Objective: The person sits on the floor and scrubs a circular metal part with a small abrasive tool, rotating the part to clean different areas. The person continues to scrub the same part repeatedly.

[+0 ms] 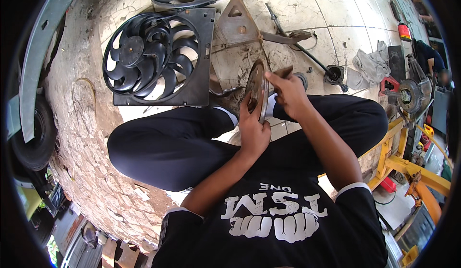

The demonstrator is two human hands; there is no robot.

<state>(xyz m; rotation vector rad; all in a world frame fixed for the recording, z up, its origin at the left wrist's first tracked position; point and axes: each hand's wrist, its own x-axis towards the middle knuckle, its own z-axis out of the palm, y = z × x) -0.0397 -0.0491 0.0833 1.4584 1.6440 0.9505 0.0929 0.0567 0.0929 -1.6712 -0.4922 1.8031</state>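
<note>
Holding: you grip a rusty metal disc [256, 91] upright on its edge, just beyond your crossed legs and near the middle of the scene.
Left hand [253, 129]: your palm cups the near rim of the disc from below, fingers wrapped up against its left face, so this grip is closed on the disc.
Right hand [287, 92]: it sits just right of the disc, fingers curled and pressed together around a small brown tool [283, 71] whose tip pokes out toward the far side; the thumb and forefinger reach to the disc's upper edge.
Disc: it is round, brown with rust, seen nearly edge-on, with its flat face turned to the left.
Legs: your black trousers [163, 145] are folded, knees out to the left and right, with white sock cuffs showing by the disc.
Floor: cracked, stained pale tiles [288, 8] lie beyond you; rough bare concrete runs along the left.
Far left: a black radiator fan [153, 56] in its square shroud lies flat on the floor, well apart from your hands.
Far middle: a triangular rusty plate [237, 20] lies beyond the disc, and a long dark rod [300, 44] runs right of it.
Far right: a grey rag [370, 66] lies crumpled on the tiles, with a red can [404, 31] beyond it.
Right edge: a yellow metal frame [408, 164] stands beside your right knee.
Left edge: a black tyre [33, 136] rests against the concrete.
</note>
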